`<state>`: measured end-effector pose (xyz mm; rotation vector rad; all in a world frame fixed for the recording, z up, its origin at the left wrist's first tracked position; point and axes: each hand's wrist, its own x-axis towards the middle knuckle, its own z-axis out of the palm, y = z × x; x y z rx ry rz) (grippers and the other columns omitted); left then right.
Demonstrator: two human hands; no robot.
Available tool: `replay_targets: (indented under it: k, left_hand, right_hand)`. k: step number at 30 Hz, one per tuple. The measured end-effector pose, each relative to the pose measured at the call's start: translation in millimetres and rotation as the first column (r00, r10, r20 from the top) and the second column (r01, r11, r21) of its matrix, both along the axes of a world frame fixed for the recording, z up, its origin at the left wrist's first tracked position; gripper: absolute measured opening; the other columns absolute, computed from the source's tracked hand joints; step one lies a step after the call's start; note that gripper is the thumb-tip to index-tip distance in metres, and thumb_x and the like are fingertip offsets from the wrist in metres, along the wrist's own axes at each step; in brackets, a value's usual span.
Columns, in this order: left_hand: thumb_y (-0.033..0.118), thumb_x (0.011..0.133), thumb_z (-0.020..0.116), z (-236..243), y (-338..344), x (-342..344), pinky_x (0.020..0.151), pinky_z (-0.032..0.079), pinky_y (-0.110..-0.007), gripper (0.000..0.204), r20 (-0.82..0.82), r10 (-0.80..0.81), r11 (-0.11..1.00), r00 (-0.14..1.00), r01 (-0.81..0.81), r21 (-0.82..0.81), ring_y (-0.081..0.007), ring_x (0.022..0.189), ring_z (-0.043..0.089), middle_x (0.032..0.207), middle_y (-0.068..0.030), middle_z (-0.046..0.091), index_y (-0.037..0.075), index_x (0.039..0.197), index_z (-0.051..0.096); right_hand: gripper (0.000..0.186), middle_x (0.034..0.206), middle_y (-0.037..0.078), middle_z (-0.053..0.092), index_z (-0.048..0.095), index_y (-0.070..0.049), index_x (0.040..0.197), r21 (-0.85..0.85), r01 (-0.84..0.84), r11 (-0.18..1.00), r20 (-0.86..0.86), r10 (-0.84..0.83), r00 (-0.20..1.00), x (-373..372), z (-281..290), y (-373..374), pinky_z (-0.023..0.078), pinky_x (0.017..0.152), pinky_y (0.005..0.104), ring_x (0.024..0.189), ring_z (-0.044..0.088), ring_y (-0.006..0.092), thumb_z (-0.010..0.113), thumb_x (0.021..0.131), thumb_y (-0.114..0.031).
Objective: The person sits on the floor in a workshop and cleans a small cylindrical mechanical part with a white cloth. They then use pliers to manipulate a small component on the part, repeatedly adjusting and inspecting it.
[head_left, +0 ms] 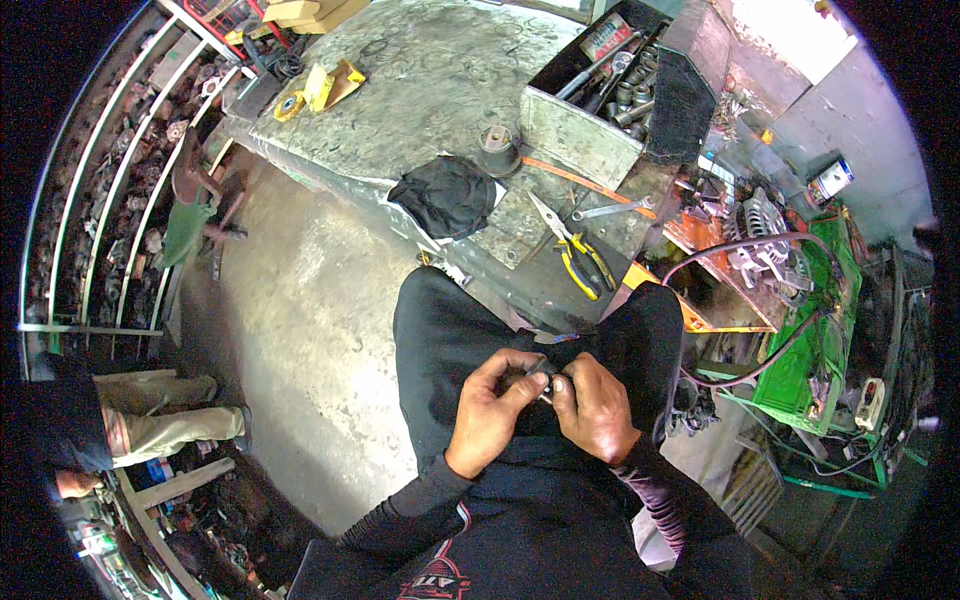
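Note:
Above my lap, my left hand and my right hand meet, both closed. Between their thumbs and fingertips is a small dark part, mostly hidden, with a bright metallic bit showing; its kind I cannot make out. Beyond my knees, long-nose pliers with yellow and black handles lie with their jaws pointing away to the left. A combination wrench lies just past them. To the left, a crumpled black cloth or cap rests at the bench edge.
Farther back on the workbench stand a spool and a metal toolbox with sockets. Yellow packaging lies at the far left. On the right are an alternator-like metal part and a green crate. Another person's legs show at left.

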<state>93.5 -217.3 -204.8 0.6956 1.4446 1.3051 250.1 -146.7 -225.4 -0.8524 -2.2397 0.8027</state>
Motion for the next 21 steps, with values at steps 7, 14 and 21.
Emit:
replay_targets:
  k: [7,14,21]
  left_hand:
    - [0.020,0.099,0.070,-23.6,11.2,-7.5,0.060,0.049,-0.025,0.017,0.287,0.116,0.990,0.951,-0.088,-0.107,-0.0077,0.066,0.058,0.078,-0.0012,0.067,0.004,0.093,0.069]
    - [0.019,0.097,0.068,-1.7,15.9,-21.5,0.048,0.050,-0.025,0.017,0.492,0.174,0.980,0.853,-0.103,-0.168,-0.0095,0.060,0.060,0.078,-0.0041,0.068,0.009,0.086,0.062]
    - [0.020,0.098,0.064,9.5,10.9,-29.7,0.042,0.039,-0.024,0.017,0.525,0.215,0.971,0.823,-0.120,-0.209,-0.0091,0.057,0.056,0.075,-0.0030,0.065,0.009,0.085,0.061]
  right_hand:
    - [0.029,0.078,0.022,0.051,0.051,-0.004,0.092,-0.286,0.039,0.957,0.002,-0.040,0.999,-4.6,-1.7,24.9,0.044,0.065,0.0534,0.075,0.054,0.0502,0.058,0.104,-0.029]
    - [0.039,0.109,0.020,0.054,0.061,0.000,0.103,0.293,0.088,0.952,0.474,-0.224,0.852,-33.0,-38.5,116.9,0.048,0.086,0.0503,0.102,0.057,0.0402,0.075,0.088,-0.033]
    - [0.031,0.107,0.019,0.060,0.064,-0.001,0.106,0.306,0.044,0.951,0.589,-0.225,0.776,-46.4,-51.6,140.5,0.051,0.085,0.0515,0.102,0.061,0.0411,0.070,0.090,-0.026]
